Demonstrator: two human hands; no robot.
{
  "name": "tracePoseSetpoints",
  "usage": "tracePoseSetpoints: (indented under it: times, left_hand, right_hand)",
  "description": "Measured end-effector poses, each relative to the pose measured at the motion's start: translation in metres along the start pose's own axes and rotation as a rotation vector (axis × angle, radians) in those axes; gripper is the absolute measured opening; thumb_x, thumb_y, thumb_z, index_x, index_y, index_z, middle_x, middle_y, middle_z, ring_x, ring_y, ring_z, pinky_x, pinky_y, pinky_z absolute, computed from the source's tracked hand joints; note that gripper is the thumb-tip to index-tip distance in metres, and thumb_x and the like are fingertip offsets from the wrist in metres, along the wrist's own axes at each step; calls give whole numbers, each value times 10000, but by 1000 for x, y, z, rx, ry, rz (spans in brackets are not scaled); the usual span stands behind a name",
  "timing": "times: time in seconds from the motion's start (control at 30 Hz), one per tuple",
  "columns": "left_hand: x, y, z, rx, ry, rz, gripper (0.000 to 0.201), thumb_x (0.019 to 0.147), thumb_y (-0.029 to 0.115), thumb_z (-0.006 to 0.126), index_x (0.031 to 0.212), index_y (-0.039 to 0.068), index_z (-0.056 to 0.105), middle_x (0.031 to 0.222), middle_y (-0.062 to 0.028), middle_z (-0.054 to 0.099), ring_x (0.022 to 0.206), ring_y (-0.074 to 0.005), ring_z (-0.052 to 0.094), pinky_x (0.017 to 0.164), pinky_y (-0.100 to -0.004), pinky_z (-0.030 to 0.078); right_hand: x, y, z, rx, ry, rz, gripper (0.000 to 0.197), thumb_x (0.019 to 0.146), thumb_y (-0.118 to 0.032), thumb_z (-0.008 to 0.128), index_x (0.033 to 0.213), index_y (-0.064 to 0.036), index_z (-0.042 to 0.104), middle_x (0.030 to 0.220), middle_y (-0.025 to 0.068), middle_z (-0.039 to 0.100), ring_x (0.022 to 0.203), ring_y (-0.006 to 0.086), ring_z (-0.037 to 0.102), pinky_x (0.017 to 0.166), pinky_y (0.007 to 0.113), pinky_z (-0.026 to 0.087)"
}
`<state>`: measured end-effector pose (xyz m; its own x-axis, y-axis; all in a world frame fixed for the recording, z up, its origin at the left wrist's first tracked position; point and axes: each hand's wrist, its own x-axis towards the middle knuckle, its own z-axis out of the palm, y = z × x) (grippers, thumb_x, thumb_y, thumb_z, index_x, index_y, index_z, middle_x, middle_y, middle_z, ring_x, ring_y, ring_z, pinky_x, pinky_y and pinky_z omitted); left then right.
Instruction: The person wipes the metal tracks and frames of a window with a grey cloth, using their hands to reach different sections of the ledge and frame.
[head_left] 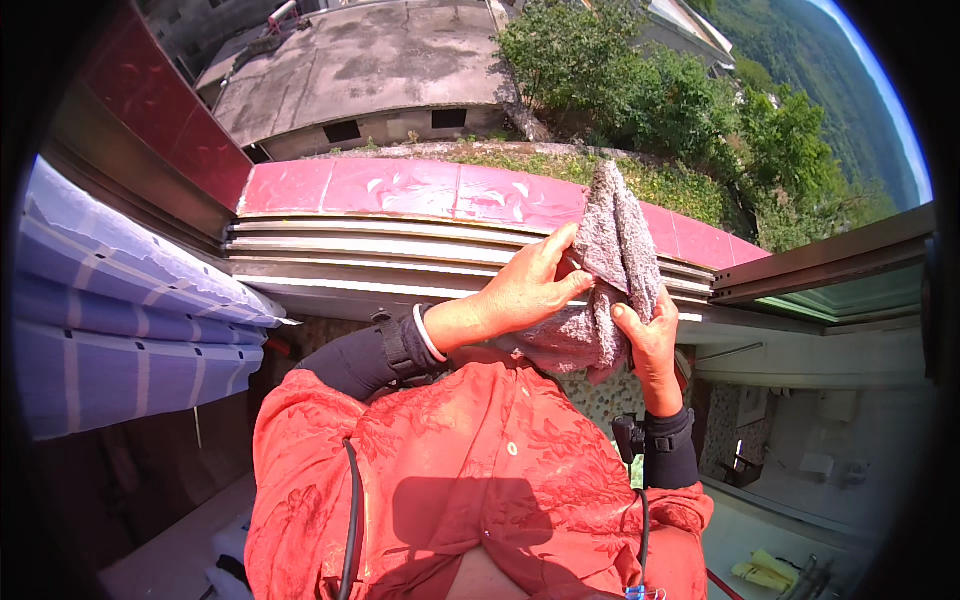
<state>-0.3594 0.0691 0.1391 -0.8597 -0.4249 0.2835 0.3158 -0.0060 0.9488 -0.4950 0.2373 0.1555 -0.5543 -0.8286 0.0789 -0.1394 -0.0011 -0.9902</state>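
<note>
A greyish-mauve fluffy towel [618,225] is bunched between my hands, its upper end folded to a point above the window track [400,245]. My left hand [535,285] grips the towel's left side, thumb and fingers closed on a fold. On the right side, my right hand [652,345] holds it with the thumb in front; some of its fingers are hidden behind the cloth. The lower part of the towel hangs below my hands, in front of my red patterned shirt. Beyond the track runs a pink tiled sill [400,188].
A blue checked curtain [140,320] hangs at the left. At the right stands a metal-framed glass window panel [850,285]. Outside are a flat concrete roof [360,70] and green trees [670,100]. A yellow item [766,570] lies on a pale surface at the lower right.
</note>
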Motion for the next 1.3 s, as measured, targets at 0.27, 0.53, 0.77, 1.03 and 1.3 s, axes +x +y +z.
tracePoseSetpoints:
  times: [0.27,0.53,0.77,1.03,1.3]
  left_hand:
    - [-4,-30,52,-39,-345,93,200,1000,115,536,1160,-4,541,1057,-36,561,974,-128,555,872,-291,478]
    - [-23,-42,126,-105,-469,11,224,1028,254,514,1007,33,480,811,-129,539,705,-258,518,682,-355,454]
    - [-4,-50,168,49,-394,108,172,1034,184,506,1026,16,470,735,-76,463,684,-120,420,619,-301,407]
    - [11,-58,195,397,-190,196,141,985,131,526,1116,119,576,687,-68,533,585,-186,510,594,-300,436]
    - [5,-66,205,319,-247,136,182,1019,180,513,1066,38,617,869,-70,671,804,-124,619,757,-294,500]
  right_hand:
    - [-105,4,5,-51,320,146,598,762,30,552,1357,39,496,1234,81,625,1123,136,585,993,289,439]
    - [-201,13,-12,-632,552,157,511,720,1,527,1228,46,561,1168,217,602,1067,387,619,938,361,475]
    - [-264,22,-62,-781,488,203,637,762,49,475,1396,-3,439,1260,224,542,1145,402,564,974,391,453]
    - [-332,32,-118,-558,292,276,688,830,-12,453,1504,-31,313,1503,205,401,1399,353,389,1151,382,308]
    - [-361,64,-143,-458,291,251,516,907,-31,526,1417,-4,457,1416,191,509,1307,322,498,1096,355,366]
